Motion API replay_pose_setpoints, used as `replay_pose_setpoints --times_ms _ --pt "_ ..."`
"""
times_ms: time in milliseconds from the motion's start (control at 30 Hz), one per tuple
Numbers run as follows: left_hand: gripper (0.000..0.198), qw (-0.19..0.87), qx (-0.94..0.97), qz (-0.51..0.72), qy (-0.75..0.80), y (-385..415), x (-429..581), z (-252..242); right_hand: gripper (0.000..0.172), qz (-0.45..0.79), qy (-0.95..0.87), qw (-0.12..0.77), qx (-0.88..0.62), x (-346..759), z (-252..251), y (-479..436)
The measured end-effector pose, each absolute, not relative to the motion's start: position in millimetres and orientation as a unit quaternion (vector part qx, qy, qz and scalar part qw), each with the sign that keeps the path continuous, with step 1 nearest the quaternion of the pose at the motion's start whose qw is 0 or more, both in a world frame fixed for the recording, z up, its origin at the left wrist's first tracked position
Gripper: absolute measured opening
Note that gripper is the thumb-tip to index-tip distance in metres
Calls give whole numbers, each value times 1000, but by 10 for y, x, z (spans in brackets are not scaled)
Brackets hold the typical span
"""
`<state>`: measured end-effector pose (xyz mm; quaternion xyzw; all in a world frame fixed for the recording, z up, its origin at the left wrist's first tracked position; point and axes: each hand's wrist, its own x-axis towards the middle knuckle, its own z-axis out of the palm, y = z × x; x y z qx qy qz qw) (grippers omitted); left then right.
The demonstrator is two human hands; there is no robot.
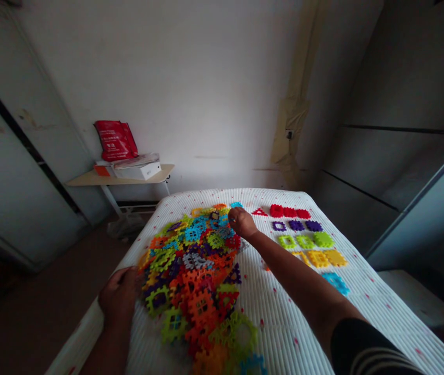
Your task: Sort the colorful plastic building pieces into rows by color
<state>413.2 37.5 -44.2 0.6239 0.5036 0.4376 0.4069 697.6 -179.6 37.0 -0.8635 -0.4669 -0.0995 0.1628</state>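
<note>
A large heap of colourful plastic interlocking blocks (193, 234) lies on the white ribbed cover (280, 312). At the heap's left edge is my left hand (119, 294), its fingers pressed together. A motion-blurred orange block (144, 259) shows at their tips. My right hand (241, 221) reaches over the heap's far right edge, fingers curled. What they hold, if anything, is hidden. Just beyond it lies a light blue block (236, 204). To the right, blocks are set out in colour rows: red (290, 212), purple (296, 225), lime green (304, 241), yellow (318, 258) and one blue piece (336, 283).
A small side table (89, 178) by the wall bears a red bag (116, 140) and a white box (138, 170). Grey cabinets (386, 156) stand at the right. The covered surface has a far edge near the wall.
</note>
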Motion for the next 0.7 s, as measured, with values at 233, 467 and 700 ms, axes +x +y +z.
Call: replay_pose_setpoints --times_ms 233,467,700 --pt "36 445 602 441 496 303 4153 -374 11 -120 -540 97 -827 6219 148 -2694" --pt "36 462 584 435 506 196 4180 -272 23 6 -596 178 -783 6045 180 -3161" --pt "34 451 583 437 516 216 4176 -284 39 28 -624 179 -760 6218 180 -3043"
